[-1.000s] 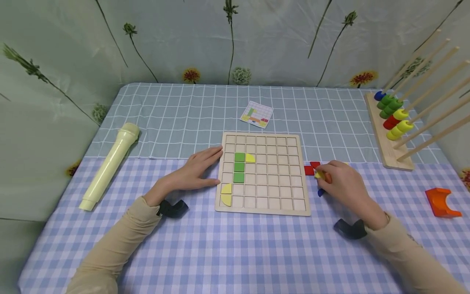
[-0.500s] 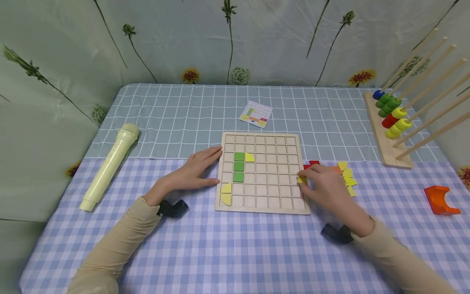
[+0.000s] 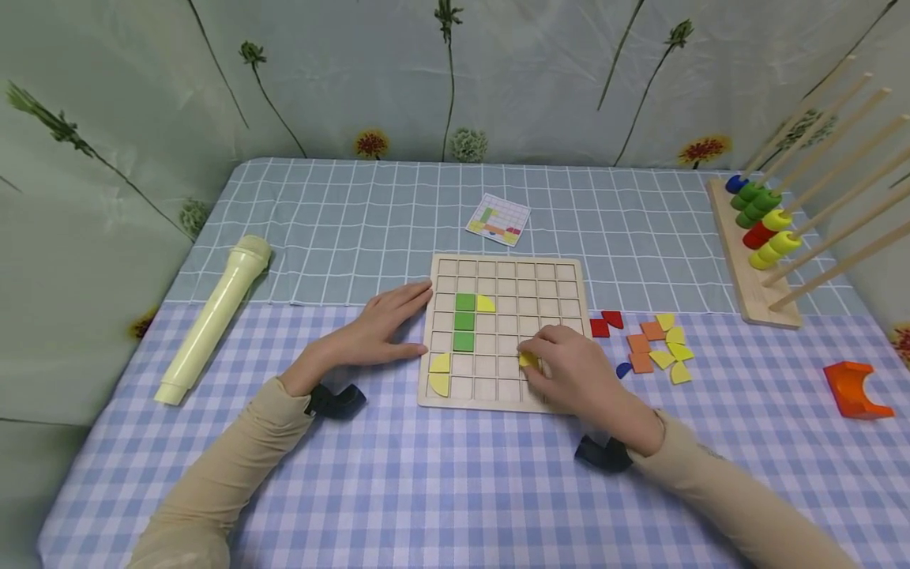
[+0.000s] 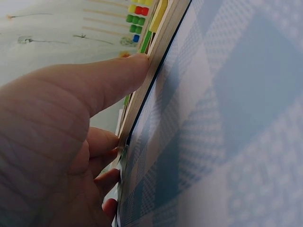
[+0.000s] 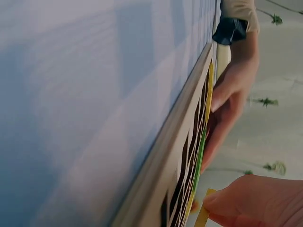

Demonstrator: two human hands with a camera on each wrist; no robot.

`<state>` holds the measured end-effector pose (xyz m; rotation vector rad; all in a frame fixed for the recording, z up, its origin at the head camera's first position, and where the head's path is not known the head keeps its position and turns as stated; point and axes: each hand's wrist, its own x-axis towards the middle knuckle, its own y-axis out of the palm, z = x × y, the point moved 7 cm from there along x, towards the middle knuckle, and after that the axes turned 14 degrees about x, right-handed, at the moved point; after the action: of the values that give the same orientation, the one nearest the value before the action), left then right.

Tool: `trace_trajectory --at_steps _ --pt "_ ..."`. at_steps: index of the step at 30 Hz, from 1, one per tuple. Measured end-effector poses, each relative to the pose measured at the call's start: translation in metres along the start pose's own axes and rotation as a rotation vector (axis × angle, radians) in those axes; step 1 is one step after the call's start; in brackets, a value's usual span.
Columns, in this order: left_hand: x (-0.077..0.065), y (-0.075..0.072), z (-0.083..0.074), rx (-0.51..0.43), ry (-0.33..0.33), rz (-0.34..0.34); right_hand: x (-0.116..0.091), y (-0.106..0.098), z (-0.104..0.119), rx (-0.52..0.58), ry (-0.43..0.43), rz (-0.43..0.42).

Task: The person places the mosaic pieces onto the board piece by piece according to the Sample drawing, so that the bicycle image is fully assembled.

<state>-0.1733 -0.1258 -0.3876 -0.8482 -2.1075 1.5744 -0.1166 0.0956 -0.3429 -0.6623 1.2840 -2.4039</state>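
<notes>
A square wooden grid board (image 3: pixel 498 395) lies mid-table. Three green square tiles (image 3: pixel 464 322) stand in a column on it, with a yellow quarter-round tile (image 3: pixel 485 303) right of the top one and two yellow tiles (image 3: pixel 439 374) at the lower left. My left hand (image 3: pixel 377 328) rests at the board's left edge, its fingers extended; in the left wrist view the thumb (image 4: pixel 128 71) touches the edge. My right hand (image 3: pixel 576 371) is over the board's right part, pinching a yellow tile (image 3: pixel 528 359) between thumb and fingers; the right wrist view shows that yellow tile (image 5: pixel 203 213) edge-on.
Loose red tiles (image 3: pixel 600 327), orange tiles (image 3: pixel 638 343), yellow tiles (image 3: pixel 680 371) and a blue tile (image 3: pixel 623 370) lie right of the board. A pattern card (image 3: pixel 498 220) is behind it. Around stand a bead rack (image 3: pixel 753 276), a cream tube (image 3: pixel 213 320) and an orange block (image 3: pixel 853 390).
My right hand has moved left from the loose tiles onto the board, carrying a yellow tile. The heap it covered is now visible. My left hand stays put.
</notes>
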Motion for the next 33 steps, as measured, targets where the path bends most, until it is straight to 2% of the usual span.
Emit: trace_trajectory --at_steps 11,18,33 --pt "0.000 -0.001 0.000 0.003 0.004 -0.003 0.014 0.017 0.024 0.041 -0.102 -0.007" --pt "0.000 0.000 0.000 -0.003 -0.003 -0.001 0.023 0.029 0.036 0.030 -0.154 0.003" --pt "0.000 -0.001 -0.001 -0.008 -0.001 -0.003 0.034 0.044 0.047 0.039 -0.138 0.087"
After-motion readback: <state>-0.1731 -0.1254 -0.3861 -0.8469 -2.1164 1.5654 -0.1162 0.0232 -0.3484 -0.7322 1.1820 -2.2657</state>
